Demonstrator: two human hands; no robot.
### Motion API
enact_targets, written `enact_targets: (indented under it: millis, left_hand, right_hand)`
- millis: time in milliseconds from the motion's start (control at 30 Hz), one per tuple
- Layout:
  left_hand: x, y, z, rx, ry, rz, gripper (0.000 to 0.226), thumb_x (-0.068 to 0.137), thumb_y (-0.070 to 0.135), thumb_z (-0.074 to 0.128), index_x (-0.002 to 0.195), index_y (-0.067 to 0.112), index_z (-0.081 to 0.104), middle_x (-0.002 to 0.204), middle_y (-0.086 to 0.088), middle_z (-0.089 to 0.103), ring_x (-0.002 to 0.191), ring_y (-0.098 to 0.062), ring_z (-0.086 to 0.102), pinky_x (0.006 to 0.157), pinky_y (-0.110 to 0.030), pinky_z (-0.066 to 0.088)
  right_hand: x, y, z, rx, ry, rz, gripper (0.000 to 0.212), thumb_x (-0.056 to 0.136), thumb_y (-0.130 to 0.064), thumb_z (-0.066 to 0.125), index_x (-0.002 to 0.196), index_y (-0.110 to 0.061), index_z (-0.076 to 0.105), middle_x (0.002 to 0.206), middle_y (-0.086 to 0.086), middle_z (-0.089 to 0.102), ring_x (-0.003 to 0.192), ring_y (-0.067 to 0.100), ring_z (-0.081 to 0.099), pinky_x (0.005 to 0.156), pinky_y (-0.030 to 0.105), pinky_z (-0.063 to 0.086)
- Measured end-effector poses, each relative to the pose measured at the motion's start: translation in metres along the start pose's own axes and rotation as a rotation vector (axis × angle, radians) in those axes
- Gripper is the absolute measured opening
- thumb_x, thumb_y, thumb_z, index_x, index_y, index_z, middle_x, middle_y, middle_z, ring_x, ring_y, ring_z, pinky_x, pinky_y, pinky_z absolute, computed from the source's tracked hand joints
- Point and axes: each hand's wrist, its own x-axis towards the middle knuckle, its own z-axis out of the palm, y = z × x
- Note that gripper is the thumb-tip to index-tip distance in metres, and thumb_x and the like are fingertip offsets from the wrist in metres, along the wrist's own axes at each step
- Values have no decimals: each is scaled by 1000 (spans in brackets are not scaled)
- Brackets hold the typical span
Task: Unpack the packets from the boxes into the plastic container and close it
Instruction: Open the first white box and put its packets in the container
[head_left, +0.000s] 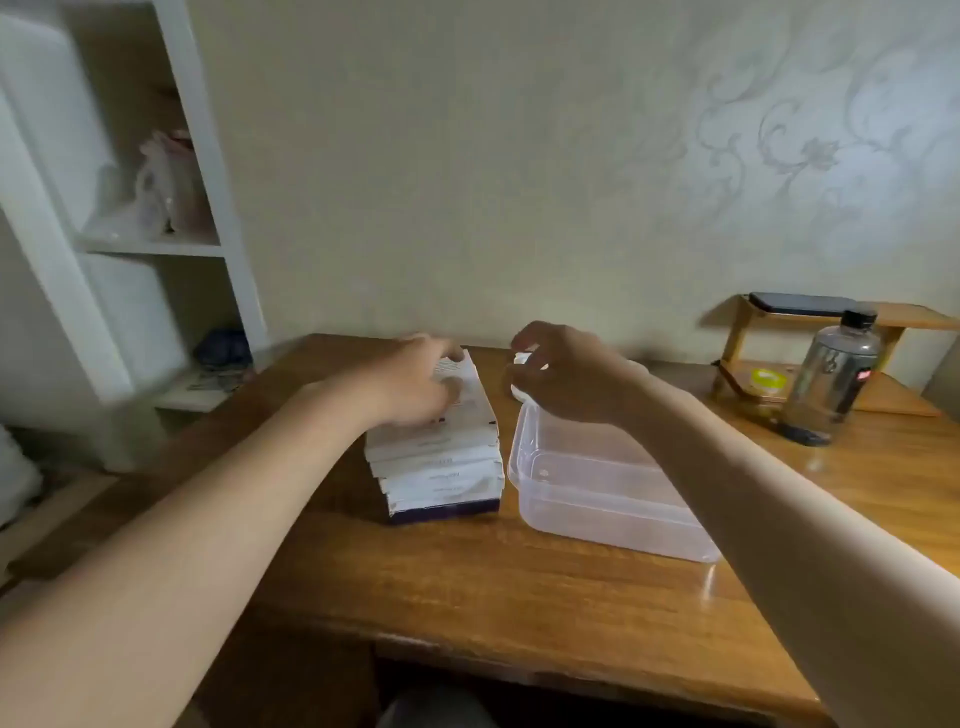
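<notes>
Left hand (415, 382) pressed flat on the box stack (439, 457) to steady it, right hand (558, 374) loosely curled, pinching nothing clear, over the empty plastic container (597, 493) just right of the stack on the counter (519, 587).

We noted a table (519, 587) of glossy varnished wood. The container (597, 493) was clear, smooth plastic. The boxes (441, 467) looked like matt white card. The bottle (831, 384) was transparent plastic; the rack (893, 317) was bare wood.
</notes>
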Motion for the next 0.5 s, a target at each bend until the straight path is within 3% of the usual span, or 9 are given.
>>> enact_targets:
  millis: [100,267,400,500]
  left_hand:
    - [-9,-15,6,-9,-44,-31,52,103,34,54,153,30,42,164,0,30,151,-23,30,119,-39,28]
    - [-16,-22,22,-74,-49,-36,49,106,43,46,153,28,45,162,3,35,148,-20,34,119,-38,32]
    - [-17,-20,29,-51,-40,-22,48,108,38,43,154,26,43,160,6,35,147,-17,33,117,-38,32]
    - [-17,-20,29,-51,-38,-20,48,107,38,45,154,27,42,160,7,35,147,-16,32,118,-39,32]
  right_hand:
    - [2,-9,15,-6,-45,-50,34,95,-30,57,126,-15,57,116,6,68,104,26,62,90,37,52]
    - [6,-10,34,1,-159,-87,58,98,-39,56,151,-24,38,143,5,54,124,23,54,87,24,37]
    - [8,-8,49,-27,-281,-82,65,99,-46,52,156,-27,27,155,3,44,134,26,49,98,33,44]
    - [9,-5,53,-21,-297,-96,64,98,-50,52,154,-27,32,151,0,49,126,24,56,92,31,49]
